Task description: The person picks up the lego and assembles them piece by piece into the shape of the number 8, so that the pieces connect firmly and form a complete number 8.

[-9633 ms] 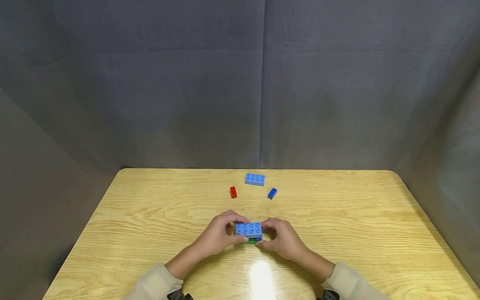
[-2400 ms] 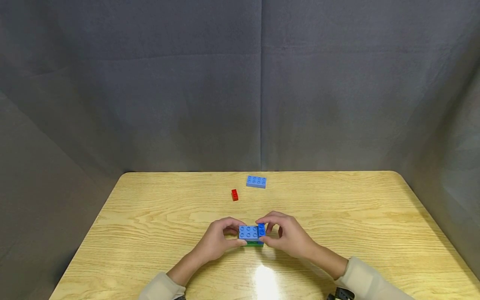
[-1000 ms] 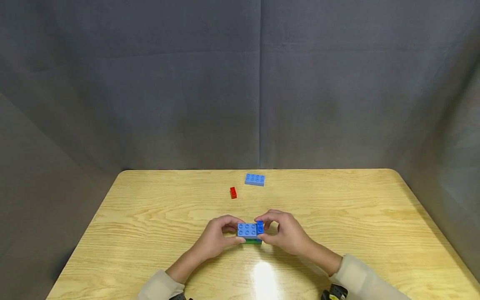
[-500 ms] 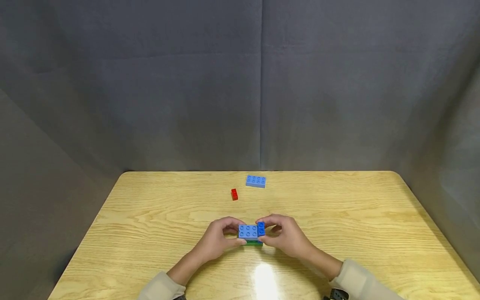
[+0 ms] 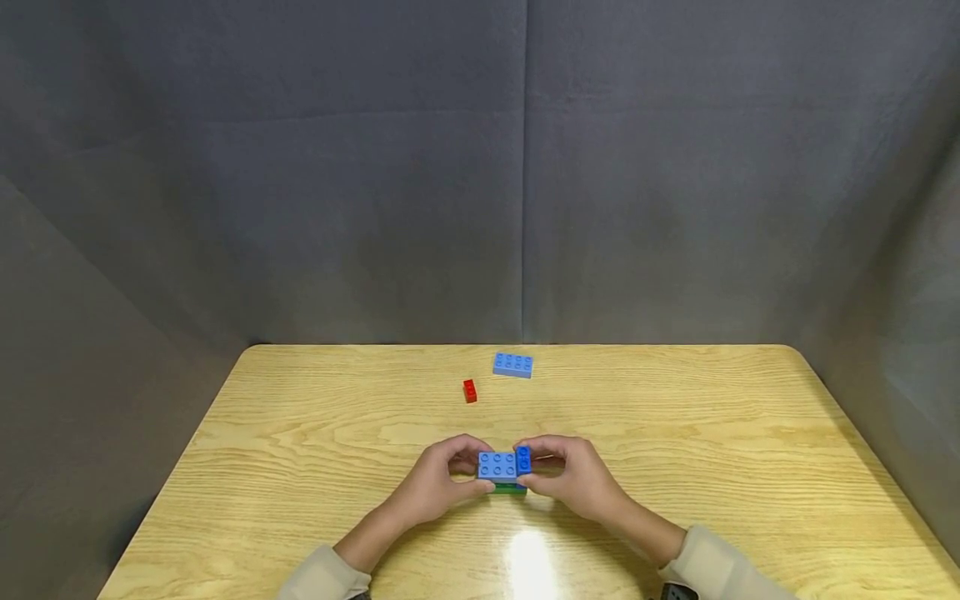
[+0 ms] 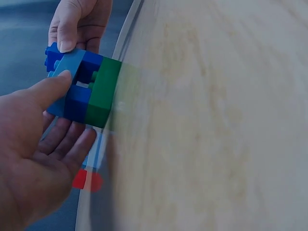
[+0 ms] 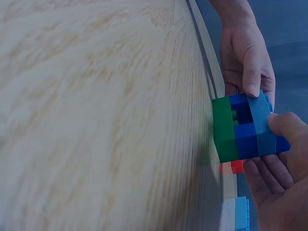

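Head, grip: your left hand (image 5: 433, 483) holds the light-blue brick (image 5: 497, 467); your right hand (image 5: 581, 482) pinches the small blue brick (image 5: 523, 460) atop its right end; uneven pressure could cock it.
Left wrist, lower blue bricks (image 6: 77, 103): squeezing across their gap could shift them.
Right wrist, green brick (image 7: 224, 131): tilting could loosen it.

We observe dark grey cloth (image 5: 337, 208) behind and at both sides, vertical seam (image 5: 523, 217) near centre; wood-grain tabletop (image 5: 675, 425), far corners rounded, bright glare (image 5: 531, 565) near front.
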Tool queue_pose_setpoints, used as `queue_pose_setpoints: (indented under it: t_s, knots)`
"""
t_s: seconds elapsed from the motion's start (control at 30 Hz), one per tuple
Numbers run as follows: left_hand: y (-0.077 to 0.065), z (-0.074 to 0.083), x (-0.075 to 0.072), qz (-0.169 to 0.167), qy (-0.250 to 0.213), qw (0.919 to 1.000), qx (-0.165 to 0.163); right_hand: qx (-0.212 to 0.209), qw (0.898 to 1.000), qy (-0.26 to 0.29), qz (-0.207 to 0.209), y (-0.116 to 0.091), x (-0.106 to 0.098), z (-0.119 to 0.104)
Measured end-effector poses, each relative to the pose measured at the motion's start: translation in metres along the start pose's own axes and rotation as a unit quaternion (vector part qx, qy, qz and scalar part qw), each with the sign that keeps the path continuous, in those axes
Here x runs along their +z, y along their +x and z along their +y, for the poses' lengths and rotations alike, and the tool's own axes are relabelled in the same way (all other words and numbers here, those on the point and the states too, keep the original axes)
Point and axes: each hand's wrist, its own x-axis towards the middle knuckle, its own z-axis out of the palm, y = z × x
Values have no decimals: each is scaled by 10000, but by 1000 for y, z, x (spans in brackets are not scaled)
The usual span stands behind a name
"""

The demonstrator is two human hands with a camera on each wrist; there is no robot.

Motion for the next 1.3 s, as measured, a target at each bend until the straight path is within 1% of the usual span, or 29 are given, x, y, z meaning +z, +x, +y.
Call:
queue_pose_setpoints:
  t_s: [0.17, 0.2, 0.27, 0.33, 0.5, 0.6, 0.73, 0.9, 0.97, 1.03, 1.1, 1.3]
  knots:
    - [1, 2, -7, -256, 127, 9996, 2, -27, 10000, -41, -8, 0, 0, 0]
    - [1, 2, -8, -276, 147, 9995, -7, -22, 10000, -70, -6, 0, 0, 1]
    - [3, 3, -11, -205, 208, 9996, 7, -7, 9999, -110, 3, 0, 0, 1]
    - [5, 4, -13, -39, 259, 9997, 19, 10, 9999, -134, 14, 1, 1, 1]
    - [14, 5, -18, 542, 414, 9976, 108, 25, 9999, -148, 20, 0, 1, 0]
    - [21, 5, -19, 830, 471, 9951, 257, 25, 9999, -169, 27, 0, 1, 0]
    - [34, 0, -22, 1138, 531, 9911, 438, -3, 9998, -212, 56, 1, 1, 0]
    - [48, -6, -27, 1320, 704, 9884, 272, -8, 9997, -246, 64, 2, 2, 1]
    - [53, -9, -30, 1318, 801, 9879, 175, 24, 9997, -229, 55, 2, 2, 1]
    - [57, -12, -32, 1329, 893, 9869, 175, 46, 9997, -220, 52, 2, 2, 1]
    - [61, -16, -34, 1343, 982, 9860, 105, 71, 9997, -216, 53, 2, 2, 1]
    - [74, -22, -37, 1326, 1106, 9849, -122, 54, 9996, -281, 70, 2, 1, 0]
